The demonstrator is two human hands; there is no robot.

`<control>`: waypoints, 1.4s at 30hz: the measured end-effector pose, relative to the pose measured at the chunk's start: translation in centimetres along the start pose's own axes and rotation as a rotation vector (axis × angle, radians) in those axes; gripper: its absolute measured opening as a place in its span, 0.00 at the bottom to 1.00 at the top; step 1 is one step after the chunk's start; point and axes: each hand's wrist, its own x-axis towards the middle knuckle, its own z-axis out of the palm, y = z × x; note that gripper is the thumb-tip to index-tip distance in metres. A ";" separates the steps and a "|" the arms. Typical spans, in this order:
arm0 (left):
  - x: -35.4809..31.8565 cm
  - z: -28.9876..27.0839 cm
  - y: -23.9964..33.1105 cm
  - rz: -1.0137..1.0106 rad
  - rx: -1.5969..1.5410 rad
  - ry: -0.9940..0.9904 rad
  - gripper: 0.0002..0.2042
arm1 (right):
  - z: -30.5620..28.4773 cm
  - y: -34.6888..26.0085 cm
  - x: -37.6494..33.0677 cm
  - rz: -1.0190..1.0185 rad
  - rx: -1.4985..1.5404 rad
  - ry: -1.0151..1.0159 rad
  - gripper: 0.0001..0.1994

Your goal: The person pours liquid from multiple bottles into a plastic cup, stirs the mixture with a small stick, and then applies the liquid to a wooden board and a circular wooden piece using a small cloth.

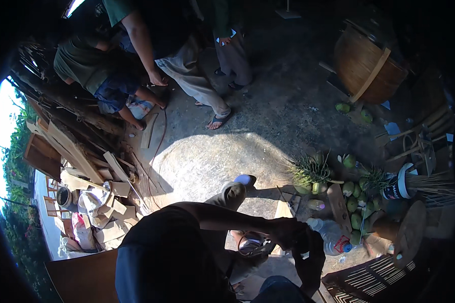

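My left hand (286, 233) reaches in from the left at the lower middle, with its fingers bent. Beside it, my right hand (311, 263) is raised with curled fingers. The two hands close together around something small and dark, which shadow and the fingers mostly hide. Just right of them lies a large clear plastic bottle (332, 236) with a red label and a blue cap. Whether either hand touches it I cannot tell. Below my left forearm, a foot in a sandal (250, 245) rests on the floor.
Green coconuts (355, 220) lie at the right, by a wooden plank (338, 206) and a white bucket (403, 182). A slatted panel (371, 280) is at the lower right. Scrap wood and sacks (93, 202) fill the left. People (182, 65) stand and bend at the back.
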 end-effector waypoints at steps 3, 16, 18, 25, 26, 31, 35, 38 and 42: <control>-2.9 -1.0 4.6 0.040 -0.089 0.105 0.49 | -4.6 -3.7 0.6 -0.094 0.009 -0.090 0.37; -6.9 -9.2 15.8 0.332 -0.007 0.406 0.37 | -9.1 -12.7 5.6 -0.310 0.012 0.163 0.28; -6.9 -10.4 15.8 0.296 -0.070 0.367 0.35 | -8.6 -13.4 6.3 -0.275 -0.062 0.217 0.28; -4.8 -18.6 16.2 0.431 0.098 0.073 0.31 | -10.0 -17.3 10.0 -0.024 0.201 0.313 0.29; -3.7 -19.8 17.2 0.563 0.107 -0.003 0.29 | -10.9 -17.4 9.9 0.008 0.104 0.392 0.30; -0.6 -22.9 20.7 0.750 0.038 -0.392 0.21 | -9.6 -22.5 8.8 0.325 0.007 0.758 0.28; -1.3 -19.3 20.4 0.670 0.149 -0.785 0.31 | -4.8 -27.6 4.8 0.660 -0.200 1.063 0.28; -4.4 -15.1 22.4 0.765 -0.010 -0.964 0.35 | -0.4 -31.8 1.2 0.884 -0.251 1.266 0.28; -9.4 -9.9 24.3 1.229 0.117 -1.171 0.37 | 5.2 -38.2 -1.6 1.189 -0.297 1.550 0.26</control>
